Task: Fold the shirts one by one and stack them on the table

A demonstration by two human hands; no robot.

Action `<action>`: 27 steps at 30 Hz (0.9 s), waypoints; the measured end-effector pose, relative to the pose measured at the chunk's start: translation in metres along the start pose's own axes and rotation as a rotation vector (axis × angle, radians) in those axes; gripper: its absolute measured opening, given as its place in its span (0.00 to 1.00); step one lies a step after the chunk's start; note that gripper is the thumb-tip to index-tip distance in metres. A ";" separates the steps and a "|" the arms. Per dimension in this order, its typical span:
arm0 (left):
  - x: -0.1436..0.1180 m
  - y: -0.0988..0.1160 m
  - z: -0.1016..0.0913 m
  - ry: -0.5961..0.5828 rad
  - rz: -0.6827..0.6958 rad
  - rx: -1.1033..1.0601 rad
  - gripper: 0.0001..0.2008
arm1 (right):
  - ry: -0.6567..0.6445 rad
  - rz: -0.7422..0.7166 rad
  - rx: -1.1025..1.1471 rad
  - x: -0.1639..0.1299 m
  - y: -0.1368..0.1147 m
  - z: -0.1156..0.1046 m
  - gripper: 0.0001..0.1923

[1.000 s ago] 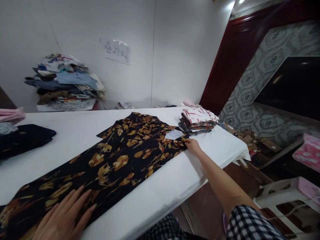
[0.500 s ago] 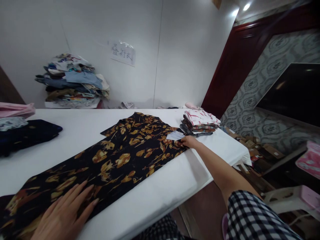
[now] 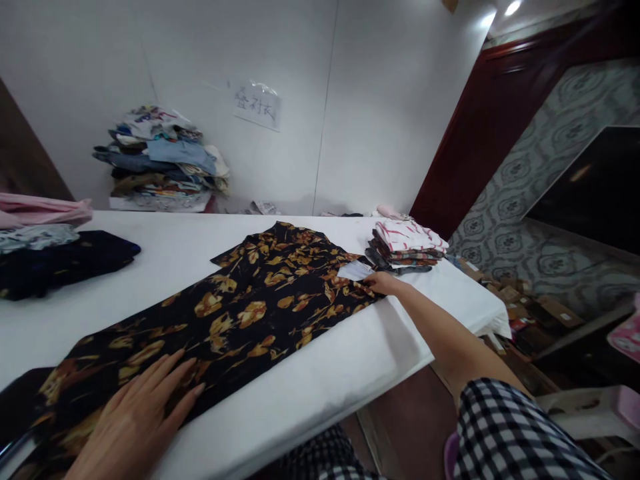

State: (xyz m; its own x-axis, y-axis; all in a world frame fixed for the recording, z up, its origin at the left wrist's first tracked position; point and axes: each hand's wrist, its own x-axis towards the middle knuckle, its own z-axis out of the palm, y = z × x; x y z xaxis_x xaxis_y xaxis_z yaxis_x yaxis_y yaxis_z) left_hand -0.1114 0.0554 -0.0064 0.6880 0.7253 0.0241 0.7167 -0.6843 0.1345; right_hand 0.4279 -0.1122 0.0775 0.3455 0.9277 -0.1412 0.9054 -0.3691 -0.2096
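A black shirt with a golden-brown flower print lies stretched out across the white-covered table. My left hand rests flat on its near left end, fingers spread. At the far right edge of the cloth, my right hand has its fingers closed on the fabric, though the fingertips are partly hidden. Beside those fingers a small white piece shows on the shirt; I cannot tell whether it is a label or paper.
A stack of folded clothes sits just beyond my right hand. Dark and pink garments lie at the left. A tall clothes pile stands against the wall. The table's front edge runs close to me; boxes are at the right.
My view has turned slightly left, so the scene sits a little further right. Both hands keep their places on the shirt, which lies as before.
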 end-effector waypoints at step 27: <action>-0.003 0.004 -0.005 0.024 -0.021 0.110 0.35 | 0.239 0.155 0.129 0.041 0.004 0.002 0.06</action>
State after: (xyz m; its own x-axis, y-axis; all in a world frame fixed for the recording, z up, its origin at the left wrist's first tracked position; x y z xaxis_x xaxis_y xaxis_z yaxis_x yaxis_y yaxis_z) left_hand -0.1106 0.0509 -0.0014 0.6709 0.7402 0.0459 0.7399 -0.6722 0.0257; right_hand 0.4455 -0.0758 0.0693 0.5391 0.8409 0.0475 0.8040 -0.4970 -0.3265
